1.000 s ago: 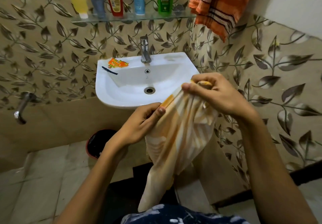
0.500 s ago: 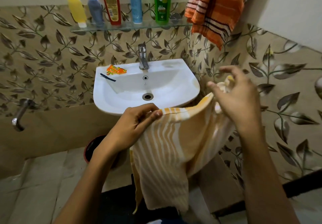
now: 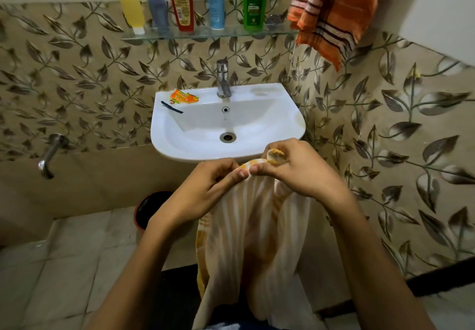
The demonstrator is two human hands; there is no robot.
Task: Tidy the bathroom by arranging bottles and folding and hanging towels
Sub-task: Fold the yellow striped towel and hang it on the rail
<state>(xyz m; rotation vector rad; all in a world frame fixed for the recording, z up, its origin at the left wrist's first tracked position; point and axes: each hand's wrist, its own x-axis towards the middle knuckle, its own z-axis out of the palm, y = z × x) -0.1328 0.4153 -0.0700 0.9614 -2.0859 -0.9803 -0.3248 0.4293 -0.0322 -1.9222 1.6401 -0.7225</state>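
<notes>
Folding step under way: left hand (image 3: 205, 191) and right hand (image 3: 295, 170), thumbs touching, pinching top corners of yellow striped towel (image 3: 254, 239) hanging before sink (image 3: 295, 124). Next, probably: halving again, then hanging.

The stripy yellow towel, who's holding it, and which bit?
Both hands hold the yellow striped towel by its top edge: the left hand and right hand pinch it close together, and the rest hangs down.

My left hand (image 3: 205, 188) and right hand (image 3: 295, 170) sit close together in front of me — thumbs nearly touching, fingers curled and pinching. Both forearms reach forward from below, bare, wrists angled inward toward each other.
</notes>
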